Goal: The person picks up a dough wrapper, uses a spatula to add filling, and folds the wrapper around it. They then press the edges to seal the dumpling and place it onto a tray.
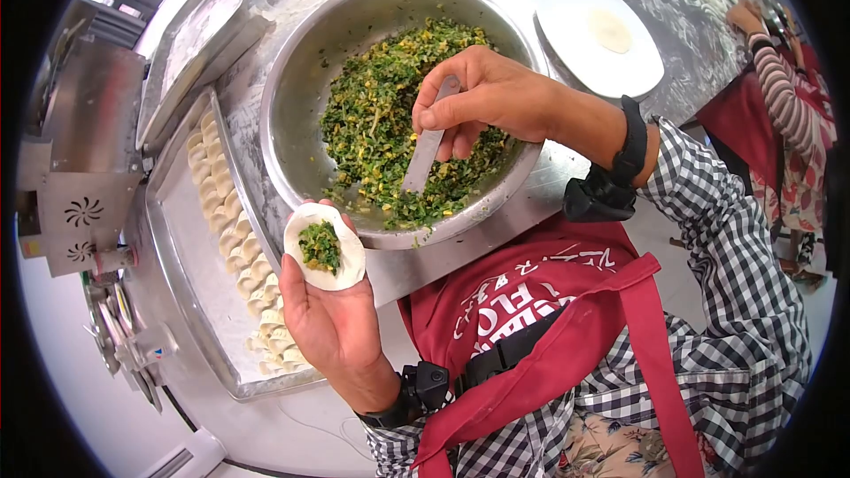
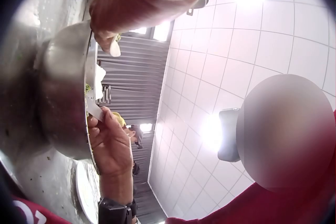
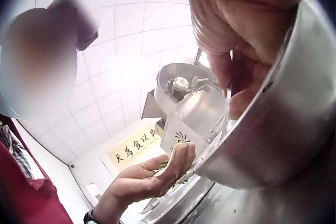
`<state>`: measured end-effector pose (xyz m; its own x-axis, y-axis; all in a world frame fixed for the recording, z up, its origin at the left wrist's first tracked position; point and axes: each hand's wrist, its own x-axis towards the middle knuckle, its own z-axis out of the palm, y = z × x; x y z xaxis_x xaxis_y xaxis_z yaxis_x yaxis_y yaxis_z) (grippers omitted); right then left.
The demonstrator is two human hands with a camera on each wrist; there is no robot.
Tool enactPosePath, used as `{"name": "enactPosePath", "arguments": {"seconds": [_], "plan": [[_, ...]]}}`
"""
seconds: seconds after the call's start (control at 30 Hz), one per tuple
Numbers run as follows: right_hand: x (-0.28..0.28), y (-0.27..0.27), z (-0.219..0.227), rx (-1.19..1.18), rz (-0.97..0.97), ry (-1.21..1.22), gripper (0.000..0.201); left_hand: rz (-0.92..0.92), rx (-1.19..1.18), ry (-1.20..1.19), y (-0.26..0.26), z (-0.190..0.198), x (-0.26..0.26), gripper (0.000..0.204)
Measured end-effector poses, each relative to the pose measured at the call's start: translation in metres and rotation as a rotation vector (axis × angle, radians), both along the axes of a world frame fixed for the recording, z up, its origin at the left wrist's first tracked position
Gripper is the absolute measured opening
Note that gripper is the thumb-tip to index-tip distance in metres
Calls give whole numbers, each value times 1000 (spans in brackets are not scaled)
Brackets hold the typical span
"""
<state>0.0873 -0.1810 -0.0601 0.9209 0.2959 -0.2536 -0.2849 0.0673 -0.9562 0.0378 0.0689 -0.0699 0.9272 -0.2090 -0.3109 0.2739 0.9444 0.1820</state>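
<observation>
My left hand [image 1: 339, 329] cradles a round dumpling wrapper [image 1: 351, 267] on its fingers, at the near left rim of the bowl. A mound of chopped green and yellow filling [image 1: 320, 246] sits in the middle of the wrapper. Over the bowl, my right hand [image 1: 485, 99] pinches a flat metal filling spatula [image 1: 425, 158] between thumb and fingers, its lower end at the filling mix [image 1: 376, 111]. This mix fills much of the wide steel bowl [image 1: 297, 62]. In the right wrist view, the left fingers [image 3: 182, 159] bend up under the wrapper.
Left of the bowl, a metal tray [image 1: 190, 288] holds rows of folded dumplings [image 1: 232, 230]. Another metal tray [image 1: 190, 53] stands behind it. On the right lies a white plate [image 1: 567, 22] with one round wrapper [image 1: 611, 31]. Another person [image 1: 792, 115] stands at the far right.
</observation>
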Motion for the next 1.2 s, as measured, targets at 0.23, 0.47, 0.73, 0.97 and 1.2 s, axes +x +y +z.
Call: {"name": "enactPosePath", "arguments": {"seconds": [0.23, 0.47, 0.73, 0.97, 1.2], "plan": [[3, -4, -3, 152, -33, 54, 24, -2, 25, -2, 1, -1, 1, 42], [1, -8, 3, 185, -147, -40, 22, -29, 57, 3, -6, 5, -1, 42], [-22, 5, 34, 89, -244, -346, 16, -96, 75, 19, -33, 12, -3, 39], [-48, 21, 21, -423, -162, -1226, 13, -146, 164, 29, -45, 14, 1, 38], [-63, 21, 6, -520, -35, -1463, 15, -193, 198, 9, -45, 14, 3, 38]]}}
